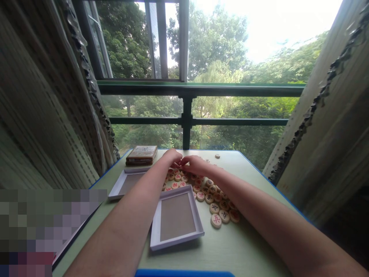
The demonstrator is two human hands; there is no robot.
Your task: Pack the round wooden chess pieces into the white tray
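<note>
- The left hand (173, 157) and right hand (196, 164) are curling toward each other mid-frame, fingers bending; I can't tell whether they're gripping anything.
- Round, pale, woody-looking chess pieces (201, 196) with red and black characters are crowding the centre and right of centre.
- The right forearm is passing low across them, so a careless sweep could scatter discs.
- The shallow, stiff white-rimmed tray (177, 217), lower centre, is sitting beside the pieces; a bump could shove it into them.
- A lone disc (217, 156) is lying near the smooth table (225, 250)'s far edge; one nudge could tip it off.
</note>
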